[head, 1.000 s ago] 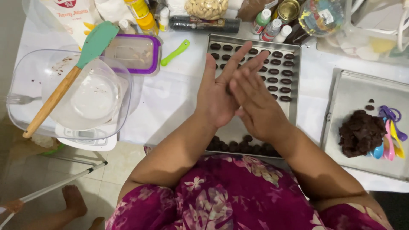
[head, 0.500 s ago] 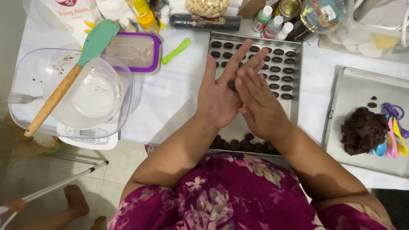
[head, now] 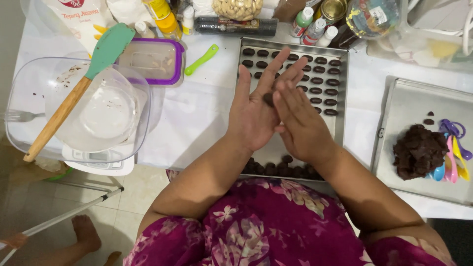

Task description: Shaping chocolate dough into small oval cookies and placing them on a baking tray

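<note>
The left hand is turned palm up over the baking tray, with its fingers straight and a little spread. The right hand lies across it, fingers flat and close together. A small dark dough piece is pressed between the two palms; only its edge is visible. Rows of similar dark pieces fill the tray under the hands. On the second tray to the right sits a dough lump, just beside coloured spoons.
</note>
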